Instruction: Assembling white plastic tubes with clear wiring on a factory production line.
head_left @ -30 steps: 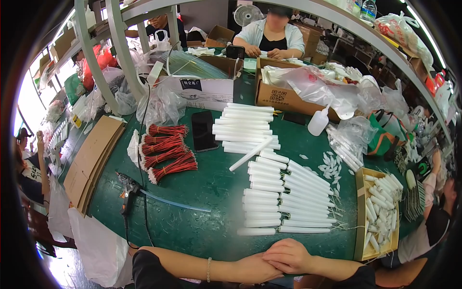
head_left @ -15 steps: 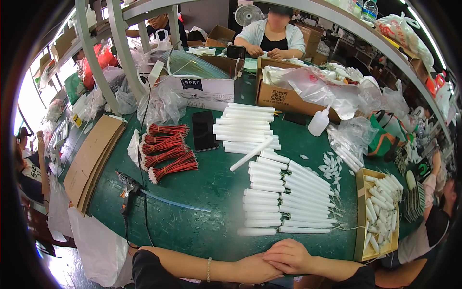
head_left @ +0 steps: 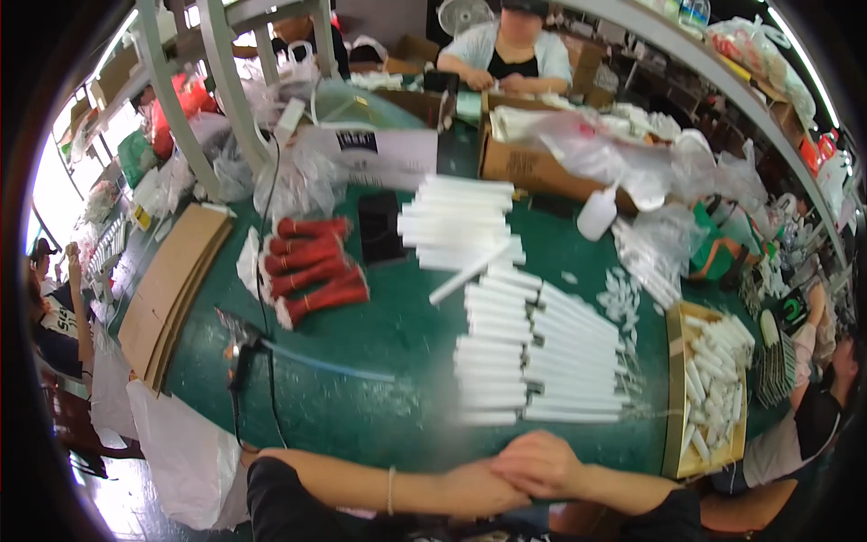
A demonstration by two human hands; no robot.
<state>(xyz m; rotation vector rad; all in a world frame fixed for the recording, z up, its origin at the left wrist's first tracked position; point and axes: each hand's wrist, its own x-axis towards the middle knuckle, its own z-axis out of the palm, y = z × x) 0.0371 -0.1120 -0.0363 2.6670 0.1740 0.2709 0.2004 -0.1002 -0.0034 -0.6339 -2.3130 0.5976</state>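
At the near edge of the table, my right hand [head_left: 539, 463] lies over my left hand [head_left: 483, 488], its fingers closed across it. I see no object in either hand. The left fingers are mostly hidden beneath the right hand. Just beyond them, white tubes with dark joints and thin wires [head_left: 573, 375] lie side by side in rows. Farther back is a stack of plain white tubes [head_left: 456, 217], with a single white tube [head_left: 471, 271] slanting across its near end. Small white pieces [head_left: 619, 296] are scattered to the right of the rows.
To the left lie a glue gun [head_left: 239, 343], bundles of red wire [head_left: 316, 271], a black phone [head_left: 383, 228] and flat cardboard [head_left: 176, 289]. A tray of short white tubes [head_left: 673, 388] stands right. A white squeeze bottle [head_left: 596, 215] and boxes [head_left: 524, 163] are farther back; a co-worker [head_left: 510, 54] sits opposite.
The whole view has shifted slightly, so things appear higher and are blurred. My hands remain one over the other, and the tubes have not moved on the table.
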